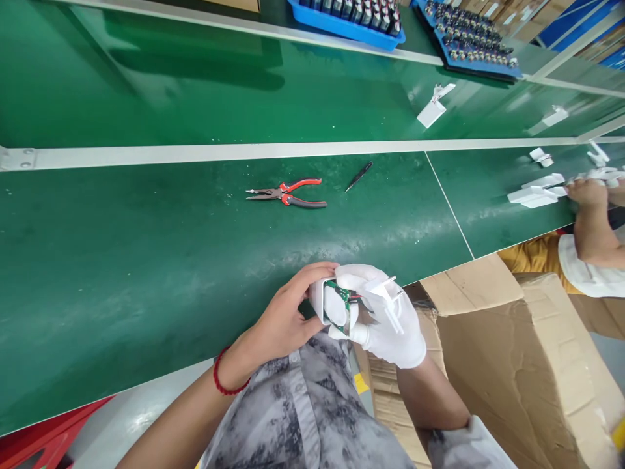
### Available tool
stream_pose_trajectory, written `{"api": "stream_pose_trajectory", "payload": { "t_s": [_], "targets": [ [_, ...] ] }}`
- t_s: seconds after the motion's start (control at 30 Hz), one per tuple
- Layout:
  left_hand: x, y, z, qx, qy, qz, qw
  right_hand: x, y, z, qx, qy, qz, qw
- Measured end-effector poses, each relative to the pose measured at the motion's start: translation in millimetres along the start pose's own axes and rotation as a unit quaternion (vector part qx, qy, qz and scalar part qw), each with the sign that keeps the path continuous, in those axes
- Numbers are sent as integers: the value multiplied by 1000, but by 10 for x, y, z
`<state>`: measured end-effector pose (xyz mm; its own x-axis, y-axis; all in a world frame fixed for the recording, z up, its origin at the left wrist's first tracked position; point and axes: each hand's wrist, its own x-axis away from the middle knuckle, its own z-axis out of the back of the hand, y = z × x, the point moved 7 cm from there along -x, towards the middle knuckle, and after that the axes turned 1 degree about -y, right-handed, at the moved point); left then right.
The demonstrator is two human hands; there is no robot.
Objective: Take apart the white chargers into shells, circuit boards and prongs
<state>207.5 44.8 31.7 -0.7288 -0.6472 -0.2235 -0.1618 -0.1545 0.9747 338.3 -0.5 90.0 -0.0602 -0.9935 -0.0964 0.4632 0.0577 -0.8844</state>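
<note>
My bare left hand (288, 316), with a red bead bracelet at the wrist, is closed around a white plastic housing (318, 299). At the housing's open side sits a green circuit board (344, 294) with a round whitish part, and red and dark wires run from it. In a white glove, my right hand (390, 326) pinches the board's edges between thumb and fingers. A white plastic piece with thin flanges (388, 299) lies against the gloved palm. How deep the board sits in the housing is hidden by my fingers.
Red-handled long-nose pliers (288, 194) and black tweezers (359, 176) lie on the green bench (146, 260). Blue trays (351, 26) of parts stand on the shelf. Right, a co-worker's hands (593, 189) are near white plastic pieces (537, 192). An open cardboard box (493, 352) stands below.
</note>
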Motion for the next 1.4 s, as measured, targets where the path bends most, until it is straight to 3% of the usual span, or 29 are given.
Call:
{"api": "stream_pose_trajectory", "payload": {
  "t_s": [0.33, 0.57, 0.73, 0.93, 1.13, 1.4],
  "targets": [
    [0, 3, -3, 0, 8, 4, 1000, 94, -11, -50, -22, 10, 52, 998],
    [-10, -117, -11, 68, 32, 78, 994, 112, 10, -109, 104, -32, 71, 992],
    [0, -259, -22, 181, 75, 126, 972, 104, 50, -94, 77, -5, 44, 996],
    [-23, -250, -27, 175, 95, 116, 973, 92, 96, -184, 10, 2, -3, 1000],
    [-68, -364, -11, 298, 121, 168, 932, 157, 214, -210, 9, 17, -24, 1000],
    [-72, -323, 68, 167, 113, 154, 967, 116, 260, -302, -40, 6, -64, 997]
  ]
}}
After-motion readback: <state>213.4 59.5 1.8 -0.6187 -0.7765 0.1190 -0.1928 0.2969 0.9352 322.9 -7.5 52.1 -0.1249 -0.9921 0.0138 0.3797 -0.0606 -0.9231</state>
